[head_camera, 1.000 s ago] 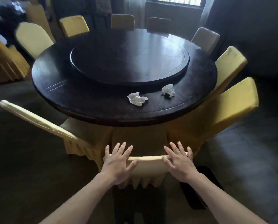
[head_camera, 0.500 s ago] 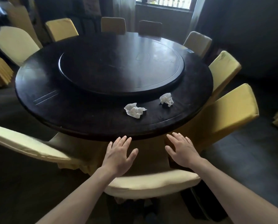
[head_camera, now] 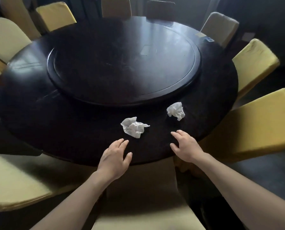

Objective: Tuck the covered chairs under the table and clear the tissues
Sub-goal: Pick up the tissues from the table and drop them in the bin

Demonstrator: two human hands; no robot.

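Tissues: two crumpled white ones lie on the dark round counter point(head_camera: 39, 113), on its near rim band outside the raised turntable point(head_camera: 125, 63). The left hand point(head_camera: 115, 156) hovers over the counter's near edge, palm down, fingers loosely spread and holding nothing. The left tissue point(head_camera: 133, 127) sits just beyond its fingertips, at about 1 o'clock from the hand, not touched. The right hand point(head_camera: 185, 146) is likewise open and empty, palm down over the rim, fingers slightly curled. The right tissue point(head_camera: 176, 111) lies near it at about 11 o'clock, apart from the fingers. The two tissues are near each other but not touching.

Below the hands, at 6 o'clock of the counter, a pale covered chair point(head_camera: 146, 218) stands with its seat running under the counter's edge. Further covered chairs ring the counter: a pale one point(head_camera: 14, 180) at 8 o'clock, yellow ones at 4 o'clock point(head_camera: 262, 127) and 3 o'clock point(head_camera: 256, 62), and more backs around the far side from 10 to 2 o'clock.
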